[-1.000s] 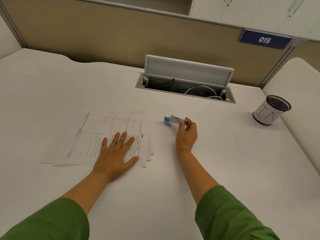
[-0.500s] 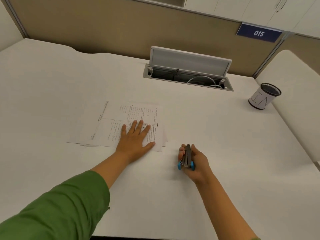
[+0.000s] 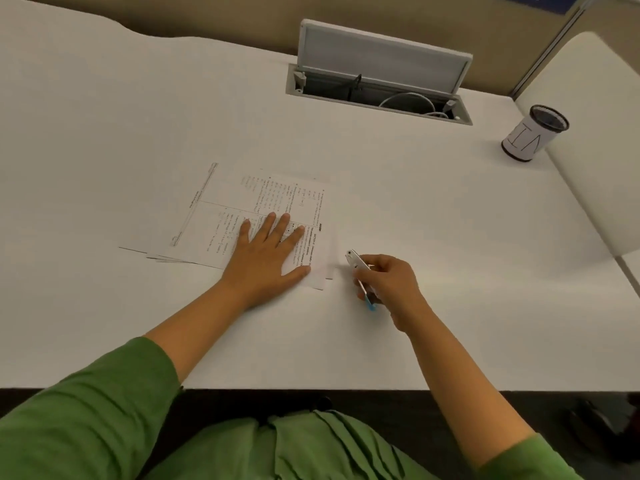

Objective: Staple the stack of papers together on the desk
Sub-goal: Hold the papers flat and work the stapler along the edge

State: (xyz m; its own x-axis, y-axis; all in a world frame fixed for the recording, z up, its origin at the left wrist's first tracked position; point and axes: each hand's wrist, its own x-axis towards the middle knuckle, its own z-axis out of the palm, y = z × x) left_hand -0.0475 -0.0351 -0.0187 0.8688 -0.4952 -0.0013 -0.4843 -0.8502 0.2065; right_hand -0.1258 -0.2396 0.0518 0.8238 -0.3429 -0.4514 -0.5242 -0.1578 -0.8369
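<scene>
On white desk (image 3: 450,237), left hand (image 3: 266,251) flattens papers (image 3: 221,216); right hand (image 3: 391,285) grip encloses stapler (image 3: 356,263).

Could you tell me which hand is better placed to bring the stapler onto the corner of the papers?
The right hand: it already grips the stapler, its metal nose just beside the papers' near right corner. The left hand lies flat on the stack, pinning it.

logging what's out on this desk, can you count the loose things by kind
paper stack: 1
stapler: 1, held in the right hand
pen cup: 1
total: 3
</scene>
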